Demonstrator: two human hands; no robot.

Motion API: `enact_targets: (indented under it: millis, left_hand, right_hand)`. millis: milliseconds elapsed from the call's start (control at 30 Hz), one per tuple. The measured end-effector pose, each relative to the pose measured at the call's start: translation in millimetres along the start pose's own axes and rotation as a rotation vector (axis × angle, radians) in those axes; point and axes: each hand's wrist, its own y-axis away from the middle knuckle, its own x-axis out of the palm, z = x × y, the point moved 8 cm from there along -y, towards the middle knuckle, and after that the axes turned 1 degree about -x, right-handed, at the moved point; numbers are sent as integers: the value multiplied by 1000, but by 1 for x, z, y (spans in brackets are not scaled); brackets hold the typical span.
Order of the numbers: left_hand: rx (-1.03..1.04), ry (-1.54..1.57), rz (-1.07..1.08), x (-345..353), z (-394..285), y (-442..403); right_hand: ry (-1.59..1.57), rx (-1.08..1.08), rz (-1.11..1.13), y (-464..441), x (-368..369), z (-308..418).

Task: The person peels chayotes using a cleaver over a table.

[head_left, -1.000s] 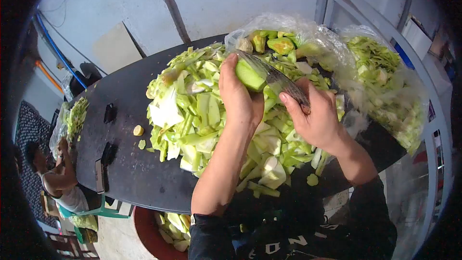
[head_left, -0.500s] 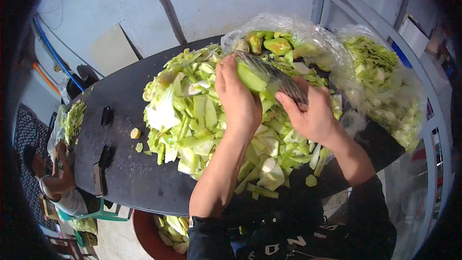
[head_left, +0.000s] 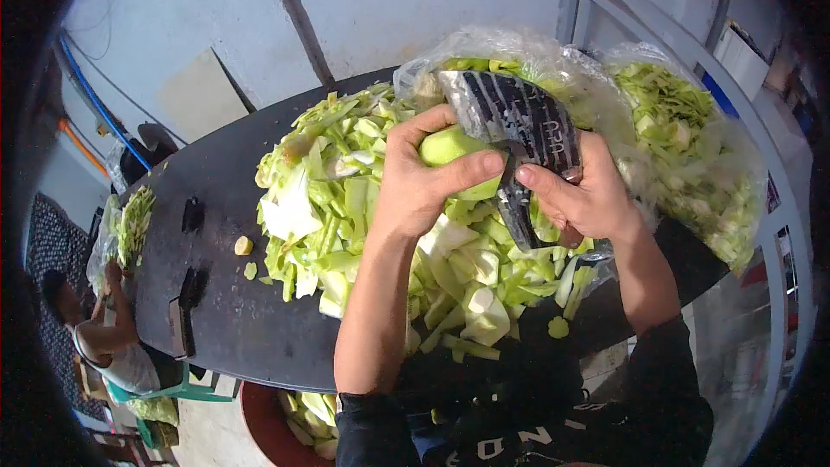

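Observation:
My left hand (head_left: 411,175) is closed around a smooth pale-green vegetable piece (head_left: 446,147), its thumb across the front. My right hand (head_left: 592,195) grips a broad dark knife (head_left: 523,117), its wide face turned toward me. Pale scraps stick to the blade, which touches or nearly touches the vegetable's right side. Beneath both hands spreads a heap of cut green peelings and slices (head_left: 346,199). Behind the knife, a clear plastic bag (head_left: 484,41) holds more green produce, partly hidden by the blade.
The heap lies on a dark oval table (head_left: 259,320). At right, another plastic bag (head_left: 692,164) of green strips leans by a grey metal rail (head_left: 769,207). A red tub (head_left: 264,419) with slices stands below. Another person (head_left: 112,337) sits at the left end.
The knife has turned from nearly edge-on to broad face toward me. My left hand has rotated, bringing its thumb over the vegetable piece.

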Motion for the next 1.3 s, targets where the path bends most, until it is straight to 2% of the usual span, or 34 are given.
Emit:
enact_targets:
  millis: [100,167,267,300,367,433,500,567,633,667,700,733,833,900,933,1033,1100,1200,1300]
  left_hand:
    - [-48,-51,-25,3,0,3]
    - [-46,85,-124,2,2,4]
    - [-27,265,-178,7,6,4]
    - [-26,267,-183,5,3,6]
    - [-62,5,-67,11,-5,6]
    - [-60,15,-42,15,-3,6]
    - [17,164,-150,11,-1,7]
    - [13,161,-131,11,-4,6]
    - [-29,-175,-44,18,-16,7]
    - [-33,-176,-45,18,-12,7]
    - [-25,-50,-64,17,-6,6]
    - [-15,77,-80,17,-3,6]
    - [-25,80,-121,16,-1,6]
    - [-71,-28,-55,14,-9,9]
    - [-94,-96,-20,16,-11,10]
    - [-67,-149,63,21,-14,12]
    - [-160,6,-36,13,2,9]
    - [-160,46,-67,12,18,6]
    - [-115,108,-133,13,27,5]
  right_hand:
    - [-37,10,20,2,8,-4]
    - [-38,11,18,2,13,-8]
    - [-310,-37,-62,1,21,-9]
    - [-308,-34,-58,1,19,-10]
    - [-232,14,48,-1,19,-13]
    - [-244,-9,42,-3,20,-15]
    - [-255,-34,35,-4,21,-19]
    - [-372,-15,8,-3,23,-26]
    - [-263,-2,61,-4,16,-23]
    - [-157,14,114,-3,18,-23]
    - [-160,17,112,-3,23,-26]
    - [-182,-51,23,-4,24,-25]
    - [-241,-1,-29,-6,20,-23]
    - [-32,100,66,-7,19,-26]
    - [-34,98,67,-6,15,-22]
    - [136,-99,113,-7,14,0]
    - [122,-61,124,-8,18,-3]
    - [39,101,109,-9,22,-15]
    - [-24,95,90,-12,24,-27]
